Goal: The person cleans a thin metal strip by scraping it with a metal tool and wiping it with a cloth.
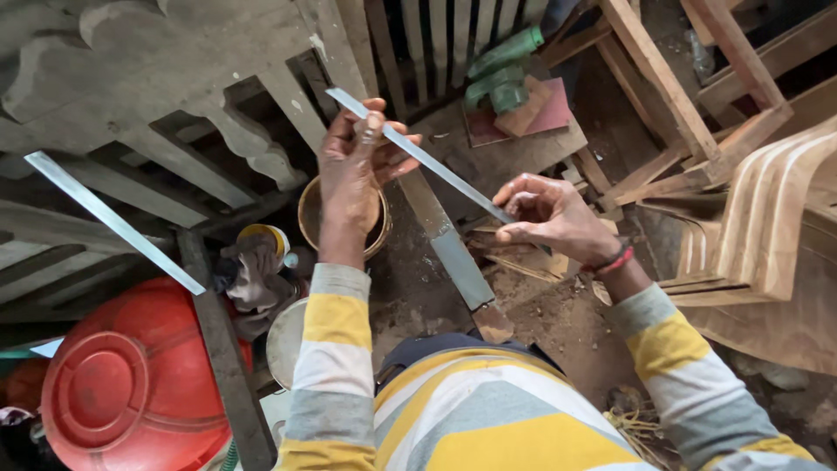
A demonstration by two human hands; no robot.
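I hold a long thin flat metal strip (427, 157) between both hands, slanting from upper left to lower right. My left hand (353, 170) pinches it near its far end, fingers closed around it. My right hand (549, 214) grips its near end. Both arms wear sleeves striped in yellow, grey and white; a red band sits on my right wrist. Under the strip a wider flat blade-like metal piece (453, 249) rests, pointing toward my body.
A red plastic lid or tub (131, 384) sits at lower left. A second metal strip (113, 222) lies over grey carved wooden frames (139, 96). A round tin (309, 218), a rag (253, 275), a green power tool (497, 74) and curved wooden chair parts (767, 209) surround me.
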